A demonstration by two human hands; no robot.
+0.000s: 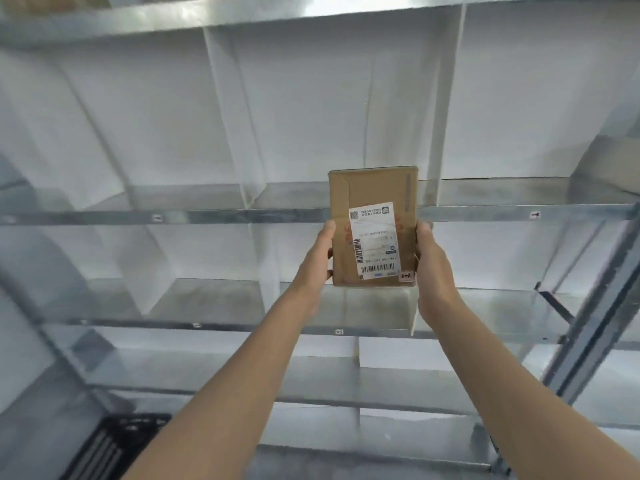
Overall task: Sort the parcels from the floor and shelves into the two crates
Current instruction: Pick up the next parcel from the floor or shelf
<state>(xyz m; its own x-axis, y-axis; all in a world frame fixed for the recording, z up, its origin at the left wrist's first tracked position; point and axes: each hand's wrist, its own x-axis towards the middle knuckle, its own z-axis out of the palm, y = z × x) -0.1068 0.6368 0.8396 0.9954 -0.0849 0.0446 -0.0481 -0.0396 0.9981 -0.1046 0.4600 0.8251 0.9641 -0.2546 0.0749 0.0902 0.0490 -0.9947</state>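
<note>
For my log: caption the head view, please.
Left hand and right hand hold a labelled parcel before metal shelves; black crate lower left.

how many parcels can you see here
1: a cardboard parcel held between the left hand and right hand before the shelves. A brown blur at top left may be another.

- Bright, cool, even light; hardest glare on the metal underside of the top shelf (332, 5), top centre.
- White dividers (225, 116) washed out, soft faint shadows beside them.
- Wide-angle bending: shelf edges (242, 216) bow, upright (595, 306) at right leans.
- Blur grows toward the left edge; black crate (114, 445) smeared.
- Sharpest spot: label (375, 240) on the parcel (367, 188); small print unreadable.
</note>
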